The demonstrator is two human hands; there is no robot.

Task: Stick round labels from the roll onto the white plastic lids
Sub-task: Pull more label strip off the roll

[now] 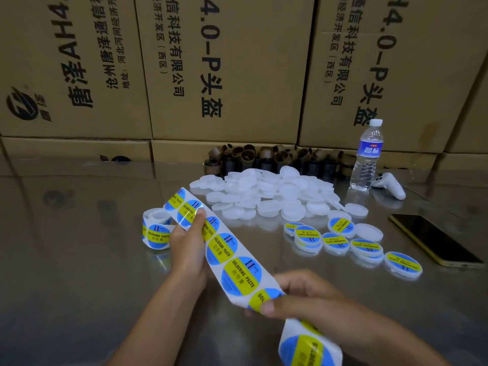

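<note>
The strip (227, 249) I hold is smooth white backing paper; its labels (241, 276) are glossy and catch the light. The lids (266, 191) are milky, matt plastic. The surface (79, 260) is smooth metal with a dull mirror sheen. The boxes (237, 62) are matt brown cardboard, the bottle (365, 159) clear plastic, the phone (433, 240) glossy.

Blue-and-yellow round labels (229, 246) on white backing; beside them, translucent white lids (266, 192), brown cartons (237, 62) printed black.
</note>
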